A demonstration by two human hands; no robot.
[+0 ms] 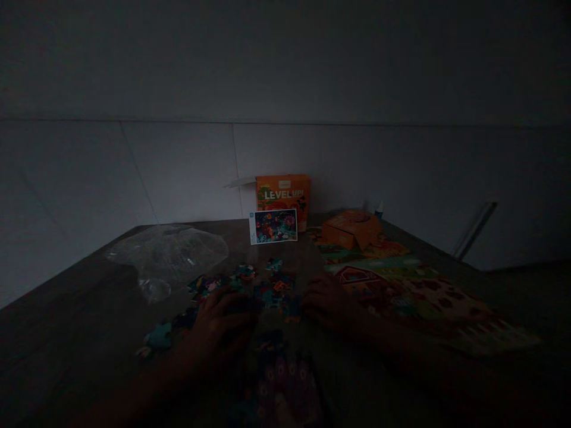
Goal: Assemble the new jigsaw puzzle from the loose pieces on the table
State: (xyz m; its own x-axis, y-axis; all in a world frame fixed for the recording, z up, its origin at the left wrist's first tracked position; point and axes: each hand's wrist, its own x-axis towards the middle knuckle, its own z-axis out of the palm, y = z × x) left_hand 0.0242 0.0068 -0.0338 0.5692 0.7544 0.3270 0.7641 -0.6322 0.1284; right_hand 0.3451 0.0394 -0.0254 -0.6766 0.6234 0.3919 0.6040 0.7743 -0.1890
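Observation:
The picture is very dark. Loose jigsaw puzzle pieces (267, 294) lie in a scattered heap at the middle of the table. My left hand (223, 321) rests low over the left part of the heap, fingers loosely apart and bent forward; what lies under the palm is hidden. On the other side, my right hand (328, 300) lies on the table with its fingers apart, their tips close to the pieces. Nearest me is a joined puzzle section (289, 389) with a purple figure. A picture card (274, 227) of a colourful scene stands behind the heap.
An orange box (285, 187) marked "LEVEL UP!" stands against the wall with its flap out. A crumpled clear plastic bag (173, 252) lies at left. To the right are a large assembled puzzle (414, 291), another orange box (348, 226) and a small bottle (379, 209).

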